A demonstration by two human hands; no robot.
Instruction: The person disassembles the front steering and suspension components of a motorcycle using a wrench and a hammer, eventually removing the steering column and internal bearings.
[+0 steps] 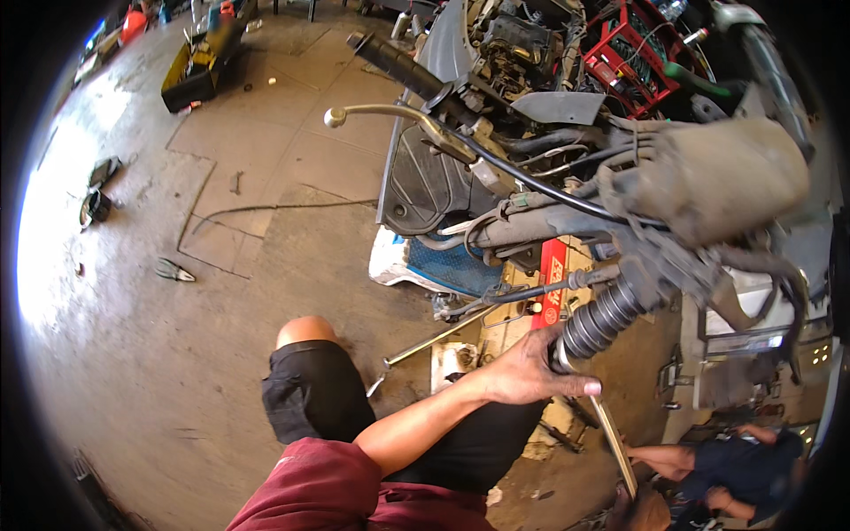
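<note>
My left hand (522,367) reaches in from the lower left and wraps round the lower end of a ribbed black rubber boot (602,323) on the motorbike's front end, its thumb stretched to the right. Below it a long shiny metal bar (614,442) slants down to the lower right. At the bar's lower end my right hand (653,511) shows in part, dark and at the picture's edge, closed round the bar. Above stretch the steering parts, with a black handlebar grip (394,66), a brake lever (381,112) and a dirty bundled cover (730,177). The wheel is not seen.
A metal rod (434,345) and a red box (551,283) lie beneath the bike. Pliers (174,271) and a spanner (235,182) rest on the floor leftward. A red tool crate (629,62) stands behind. Another person (735,473) crouches at lower right.
</note>
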